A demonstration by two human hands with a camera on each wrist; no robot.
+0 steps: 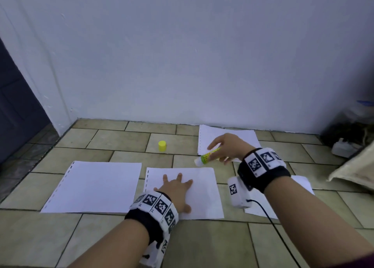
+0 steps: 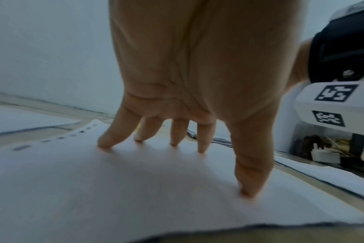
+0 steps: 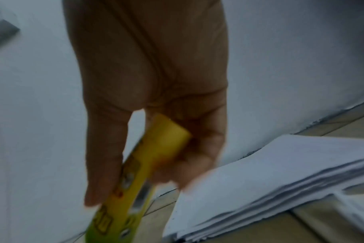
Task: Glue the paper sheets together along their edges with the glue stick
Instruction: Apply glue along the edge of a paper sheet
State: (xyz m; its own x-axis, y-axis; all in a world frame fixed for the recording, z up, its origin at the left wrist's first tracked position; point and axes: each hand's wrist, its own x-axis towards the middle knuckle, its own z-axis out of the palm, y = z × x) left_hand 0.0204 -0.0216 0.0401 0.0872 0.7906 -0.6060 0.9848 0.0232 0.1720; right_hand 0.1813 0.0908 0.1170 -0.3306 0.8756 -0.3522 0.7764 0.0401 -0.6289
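Two white sheets lie side by side on the tiled floor: the left sheet (image 1: 95, 186) and the middle sheet (image 1: 204, 188). My left hand (image 1: 176, 188) presses flat on the middle sheet (image 2: 135, 189) with fingers spread, fingertips (image 2: 106, 143) touching the paper. My right hand (image 1: 226, 146) holds the uncapped yellow-green glue stick (image 1: 206, 156) in the air just above the middle sheet's far right corner, white tip pointing down-left. In the right wrist view the fingers curl round the glue stick (image 3: 139, 172). Its yellow cap (image 1: 162, 145) stands on the floor further back.
A stack of white paper (image 1: 212, 136) lies by the wall behind my right hand, seen also as a paper stack (image 3: 280, 172). Another sheet (image 1: 299, 184) lies under my right forearm. A white wall rises behind; clutter and a white adapter (image 1: 344, 149) sit at far right.
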